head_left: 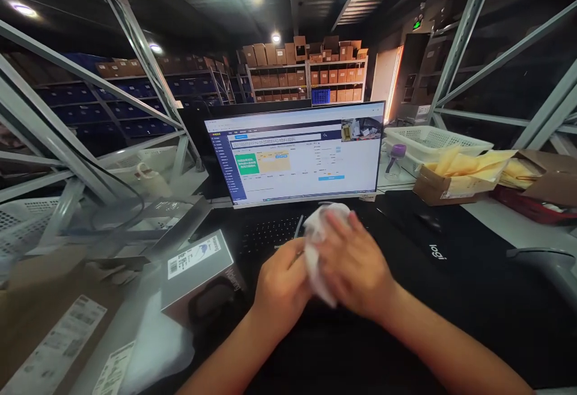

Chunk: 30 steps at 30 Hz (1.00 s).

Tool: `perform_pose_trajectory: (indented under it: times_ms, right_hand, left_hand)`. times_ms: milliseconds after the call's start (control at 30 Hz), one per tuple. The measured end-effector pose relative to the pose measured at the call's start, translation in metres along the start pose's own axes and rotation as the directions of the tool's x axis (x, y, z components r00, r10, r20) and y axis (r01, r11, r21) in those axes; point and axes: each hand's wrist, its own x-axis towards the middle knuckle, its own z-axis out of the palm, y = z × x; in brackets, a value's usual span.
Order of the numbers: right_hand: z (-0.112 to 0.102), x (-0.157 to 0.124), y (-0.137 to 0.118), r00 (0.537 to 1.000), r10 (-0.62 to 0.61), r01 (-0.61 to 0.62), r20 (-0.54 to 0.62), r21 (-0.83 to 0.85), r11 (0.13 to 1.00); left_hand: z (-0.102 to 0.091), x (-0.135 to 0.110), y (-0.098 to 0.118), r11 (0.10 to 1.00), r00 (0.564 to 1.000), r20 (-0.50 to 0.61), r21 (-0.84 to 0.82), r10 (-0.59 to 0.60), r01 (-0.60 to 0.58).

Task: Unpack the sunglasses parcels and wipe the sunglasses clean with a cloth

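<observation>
My left hand (283, 281) is closed, its fingertips tucked behind a crumpled white cloth (315, 232) or tissue. A thin pale strip sticks up beside the thumb; what it belongs to is hidden. My right hand (356, 263) presses the cloth from the other side, its fingers smeared by motion. Both hands meet in front of the monitor (302, 184), just above the black keyboard (265, 232). To the left of them stands a grey product box (202, 275) with a white barcode label on top.
An open cardboard box (58, 317) and clear plastic wrap (157, 347) lie at the left. On the right are a mouse (428, 222), a grey scanner-like device (547, 263), a carton of yellow envelopes (444, 187), a white basket (439, 139) and a purple-topped bottle (395, 163). Metal struts frame the desk.
</observation>
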Motion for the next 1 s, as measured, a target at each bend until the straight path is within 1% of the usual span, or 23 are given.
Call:
perform_pose_trajectory:
  times_ms: [67, 100, 133, 233, 267, 300, 367, 400, 433, 467, 500, 533, 567, 600, 633, 667, 700, 733, 800, 833, 900, 967, 1000]
  right_hand:
    - [-0.001, 0.000, 0.007, 0.994, 0.104, -0.104, -0.017, 0.004, 0.995]
    - [-0.001, 0.000, 0.008, 0.993, 0.120, -0.120, -0.020, 0.006, 0.993]
    - [-0.001, 0.000, 0.008, 0.995, 0.094, -0.093, -0.021, 0.009, 0.996]
    - [0.002, -0.001, 0.005, 0.997, -0.063, 0.065, -0.049, 0.039, 0.997]
    - [0.002, -0.001, 0.006, 0.995, -0.079, 0.083, -0.060, 0.064, 0.994]
    - [0.003, -0.003, 0.009, 0.996, -0.059, 0.065, -0.074, 0.088, 0.994]
    - [-0.001, -0.005, 0.022, 0.993, 0.075, -0.064, -0.086, 0.121, 0.991]
    - [-0.005, -0.007, 0.031, 0.980, 0.177, -0.166, -0.087, 0.123, 0.978]
    - [-0.010, -0.009, 0.042, 0.950, 0.297, -0.285, -0.096, 0.121, 0.951]
    - [-0.016, -0.010, 0.053, 0.898, 0.427, -0.411, -0.111, 0.138, 0.901]
    - [-0.022, -0.011, 0.063, 0.820, 0.558, -0.532, -0.126, 0.190, 0.825]
    - [-0.027, -0.012, 0.073, 0.720, 0.681, -0.629, -0.134, 0.288, 0.722]
    - [-0.032, -0.011, 0.081, 0.610, 0.783, -0.685, -0.119, 0.418, 0.597]
    - [-0.036, -0.010, 0.086, 0.508, 0.858, -0.694, -0.081, 0.551, 0.463]
    - [-0.037, -0.009, 0.089, 0.430, 0.903, -0.674, -0.021, 0.657, 0.336]
    - [-0.037, -0.007, 0.089, 0.383, 0.921, -0.658, 0.061, 0.719, 0.226]
    - [-0.036, -0.004, 0.086, 0.362, 0.918, -0.668, 0.162, 0.732, 0.134]
    - [-0.033, -0.002, 0.081, 0.352, 0.896, -0.701, 0.271, 0.710, 0.061]
    - [-0.026, 0.003, 0.065, 0.334, 0.825, -0.766, 0.455, 0.641, -0.044]
    - [-0.022, 0.005, 0.056, 0.327, 0.788, -0.770, 0.523, 0.631, -0.099]
    - [-0.016, 0.009, 0.037, 0.329, 0.726, -0.700, 0.604, 0.672, -0.242]
    - [-0.012, 0.010, 0.020, 0.335, 0.671, -0.589, 0.661, 0.703, -0.399]
    - [-0.010, 0.011, 0.013, 0.337, 0.647, -0.542, 0.684, 0.703, -0.461]
  left_hand:
    - [0.002, 0.000, 0.000, 1.000, 1.000, 0.028, -0.007, -0.002, 0.003]
    - [0.003, -0.001, 0.000, 1.000, 1.000, 0.027, -0.018, -0.001, 0.001]
    - [0.004, -0.001, 0.000, 1.000, 1.000, 0.017, -0.029, 0.003, -0.002]
    - [0.008, -0.003, -0.003, 0.999, 0.999, -0.030, -0.032, 0.020, -0.021]
    - [0.009, -0.003, -0.004, 1.000, 0.999, -0.031, -0.019, 0.015, -0.016]
    - [0.009, -0.004, -0.005, 1.000, 1.000, -0.019, -0.008, 0.003, -0.003]
    - [0.011, -0.003, -0.006, 0.999, 0.999, 0.024, -0.004, -0.040, 0.040]
    - [0.012, -0.003, -0.006, 0.999, 0.998, 0.033, -0.009, -0.054, 0.054]
    - [0.012, -0.003, -0.006, 0.998, 0.998, 0.029, -0.014, -0.062, 0.062]
    - [0.013, -0.002, -0.006, 0.997, 0.998, 0.012, -0.017, -0.069, 0.069]
    - [0.012, -0.002, -0.006, 0.997, 0.997, -0.010, -0.020, -0.073, 0.072]
    - [0.012, -0.002, -0.005, 0.997, 0.997, -0.035, -0.025, -0.073, 0.072]
    - [0.011, -0.001, -0.004, 0.997, 0.996, -0.061, -0.035, -0.072, 0.070]
    - [0.010, -0.001, -0.003, 0.997, 0.994, -0.081, -0.048, -0.070, 0.066]
    - [0.008, -0.001, -0.002, 0.996, 0.993, -0.099, -0.062, -0.066, 0.060]
    - [0.006, -0.001, -0.001, 0.996, 0.991, -0.119, -0.073, -0.061, 0.053]
    - [0.005, 0.000, 0.000, 0.996, 0.989, -0.139, -0.081, -0.056, 0.045]
    - [0.003, 0.000, 0.001, 0.995, 0.986, -0.155, -0.084, -0.058, 0.045]
    - [0.001, 0.000, 0.003, 0.996, 0.982, -0.179, -0.079, -0.064, 0.050]
    - [0.001, 0.001, 0.003, 0.996, 0.980, -0.184, -0.075, -0.069, 0.056]
    - [0.001, 0.002, 0.004, 0.995, 0.977, -0.199, -0.065, -0.082, 0.071]
    - [0.002, 0.002, 0.003, 0.995, 0.973, -0.213, -0.061, -0.090, 0.078]
    - [0.003, 0.003, 0.003, 0.995, 0.974, -0.209, -0.060, -0.090, 0.079]
